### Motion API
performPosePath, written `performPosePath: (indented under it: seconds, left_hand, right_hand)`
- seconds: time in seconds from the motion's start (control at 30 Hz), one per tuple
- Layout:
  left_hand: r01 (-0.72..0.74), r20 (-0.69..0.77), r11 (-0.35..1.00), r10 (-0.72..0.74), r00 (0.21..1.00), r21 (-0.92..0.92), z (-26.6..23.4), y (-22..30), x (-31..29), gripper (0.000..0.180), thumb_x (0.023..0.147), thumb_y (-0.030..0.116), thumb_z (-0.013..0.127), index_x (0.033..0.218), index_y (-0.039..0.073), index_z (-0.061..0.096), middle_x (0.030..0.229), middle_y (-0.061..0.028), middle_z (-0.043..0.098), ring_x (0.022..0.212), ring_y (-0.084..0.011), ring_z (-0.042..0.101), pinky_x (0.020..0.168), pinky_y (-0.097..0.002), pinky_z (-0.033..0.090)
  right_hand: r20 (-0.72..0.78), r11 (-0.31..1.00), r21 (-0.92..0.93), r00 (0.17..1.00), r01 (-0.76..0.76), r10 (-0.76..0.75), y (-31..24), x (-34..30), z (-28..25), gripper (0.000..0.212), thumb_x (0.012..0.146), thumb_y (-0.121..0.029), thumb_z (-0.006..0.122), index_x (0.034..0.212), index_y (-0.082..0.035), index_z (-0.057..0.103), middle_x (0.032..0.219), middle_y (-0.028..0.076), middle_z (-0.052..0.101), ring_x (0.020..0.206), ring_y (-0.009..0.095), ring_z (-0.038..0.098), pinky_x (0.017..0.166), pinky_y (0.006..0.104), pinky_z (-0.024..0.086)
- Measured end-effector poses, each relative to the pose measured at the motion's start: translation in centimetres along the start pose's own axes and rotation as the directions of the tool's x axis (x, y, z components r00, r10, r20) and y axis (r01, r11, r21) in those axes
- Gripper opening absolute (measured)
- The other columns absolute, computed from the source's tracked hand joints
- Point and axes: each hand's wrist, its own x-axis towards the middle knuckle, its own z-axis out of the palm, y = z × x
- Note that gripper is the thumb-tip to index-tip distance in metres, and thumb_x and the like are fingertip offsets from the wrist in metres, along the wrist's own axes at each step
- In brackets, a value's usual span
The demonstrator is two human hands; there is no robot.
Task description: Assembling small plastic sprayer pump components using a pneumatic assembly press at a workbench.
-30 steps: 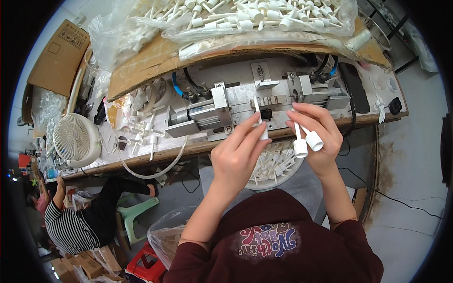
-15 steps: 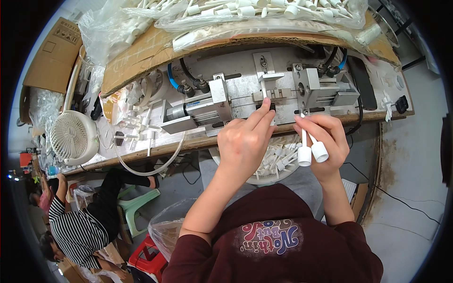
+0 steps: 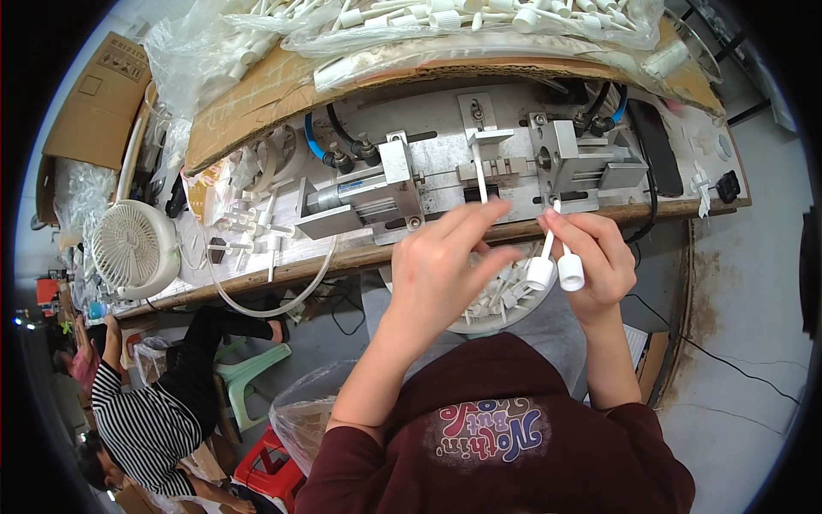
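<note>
Two white capped sticks (image 3: 539, 272) are pinched by their thin ends in my right hand (image 3: 604, 261), their ribbed caps hanging downward. My left hand (image 3: 432, 272) hovers at the bench edge with fingers apart and slightly blurred. Just beyond its fingertips, a white stick (image 3: 479, 176) lies in the small metal holder (image 3: 505, 168) between two air cylinders. The left cylinder block (image 3: 398, 180) and the right cylinder block (image 3: 558, 158) face each other across that holder; a thin rod reaches from the left one. Whether my left fingertips touch the stick is unclear.
Below the bench edge stands a round basin (image 3: 488, 324) of white pieces. A cardboard sheet (image 3: 248, 120) bearing bagged capped sticks overhangs the back. Left are loose white parts (image 3: 248, 227) and a fan (image 3: 135, 250); right, a phone (image 3: 655, 150). A person in stripes (image 3: 141, 428) bends at lower left.
My left hand has drawn back from the stick, its fingers spreading. The left cylinder's rod now extends toward the holder. The sticks in my right hand have tilted and risen slightly.
</note>
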Motion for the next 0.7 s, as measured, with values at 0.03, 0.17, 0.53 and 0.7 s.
performPosePath:
  seconds: [0.03, 0.17, 0.53, 0.7]
  left_hand:
    - [0.052, 0.037, 0.982, -0.046, 0.998, -0.184, -0.4, 0.9, -0.2, 0.039, 0.07, 0.011, 0.084, 0.106, 0.004, 0.073, 0.102, -0.0083, 0.072, 0.071, -0.0209, 0.07, 0.065, -0.0297, 0.056]
    - [-0.031, 0.077, 0.955, 0.056, 0.995, -0.293, -0.8, 2.5, -1.2, 0.042, 0.068, 0.007, 0.088, 0.108, 0.004, 0.075, 0.101, -0.0094, 0.073, 0.079, -0.016, 0.07, 0.072, -0.0281, 0.057]
    - [-0.128, -0.12, 0.922, 0.183, 0.976, 0.364, 1.6, -1.4, -0.7, 0.031, 0.073, 0.005, 0.077, 0.103, -0.001, 0.072, 0.112, -0.0104, 0.072, 0.076, -0.0172, 0.069, 0.067, -0.0301, 0.054]
    - [-0.097, -0.08, 0.854, 0.16, 0.984, 0.511, 1.6, -0.9, 0.2, 0.029, 0.071, 0.012, 0.081, 0.099, 0.009, 0.076, 0.109, -0.0023, 0.074, 0.063, -0.0181, 0.065, 0.057, -0.0284, 0.051]
  right_hand:
    - [-0.014, 0.999, -0.01, 0.999, 0.039, -0.039, 0.3, -0.1, 0.2, 0.037, 0.066, -0.001, 0.076, 0.104, -0.001, 0.075, 0.086, 0.009, 0.066, 0.069, 0.021, 0.066, 0.057, 0.0291, 0.053]
    - [-0.017, 0.993, -0.006, 0.992, 0.121, -0.121, -0.5, 0.2, 0.8, 0.039, 0.067, -0.008, 0.073, 0.105, 0.002, 0.074, 0.085, 0.011, 0.065, 0.066, 0.023, 0.065, 0.055, 0.0308, 0.052]
    - [0.047, 0.956, 0.217, 0.98, -0.198, 0.192, -1.0, 0.2, 0.5, 0.045, 0.08, -0.009, 0.079, 0.12, 0.006, 0.066, 0.12, 0.021, 0.066, 0.104, 0.031, 0.069, 0.089, 0.0359, 0.056]
    - [0.051, 0.898, 0.412, 0.988, -0.153, 0.145, -0.8, 0.2, -0.3, 0.068, 0.084, -0.03, 0.077, 0.132, 0.012, 0.054, 0.13, 0.029, 0.058, 0.117, 0.037, 0.063, 0.098, 0.0411, 0.051]
